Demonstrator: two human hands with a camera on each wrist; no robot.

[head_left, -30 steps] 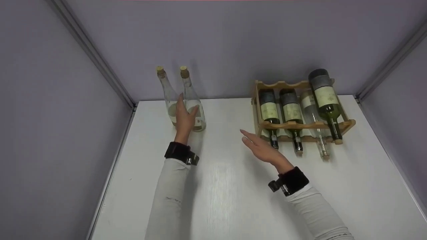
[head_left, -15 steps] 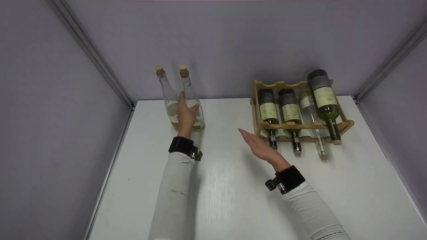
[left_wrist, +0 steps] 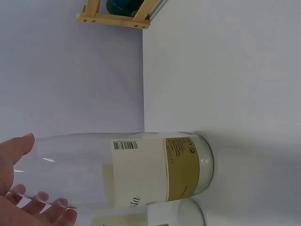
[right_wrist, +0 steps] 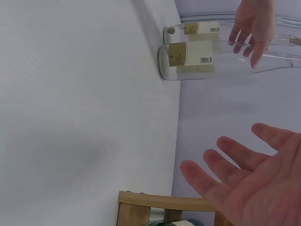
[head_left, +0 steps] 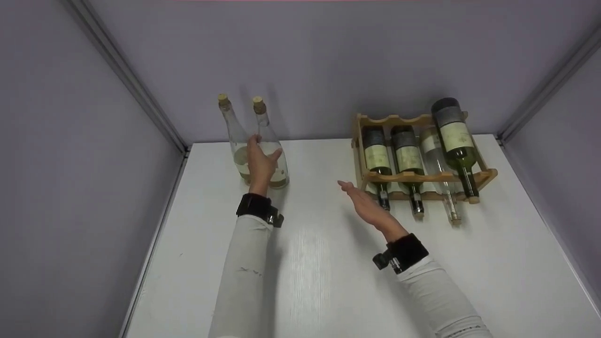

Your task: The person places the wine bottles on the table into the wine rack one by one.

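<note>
Two clear glass bottles with corks stand side by side at the back left of the white table in the head view. My left hand [head_left: 261, 164] grips the right-hand clear bottle [head_left: 281, 170] around its body, thumb on one side and fingers on the other. In the left wrist view this bottle [left_wrist: 136, 172] shows a cream and olive label with a barcode. The other clear bottle [head_left: 236, 129] is just left of the hand, partly hidden by it. My right hand [head_left: 368, 206] hovers above the table left of the rack, fingers extended, holding nothing.
A wooden wine rack [head_left: 408, 177] stands at the back right. Lying in it, necks forward, are two dark bottles [head_left: 378, 155] and a clear bottle [head_left: 436, 155]; a green bottle [head_left: 458, 136] lies higher at the right. Grey panels [head_left: 310, 70] enclose the table [head_left: 310, 263].
My left hand has closed around the right-hand clear bottle, whose corked top has dipped slightly toward me. My right hand has barely shifted.
</note>
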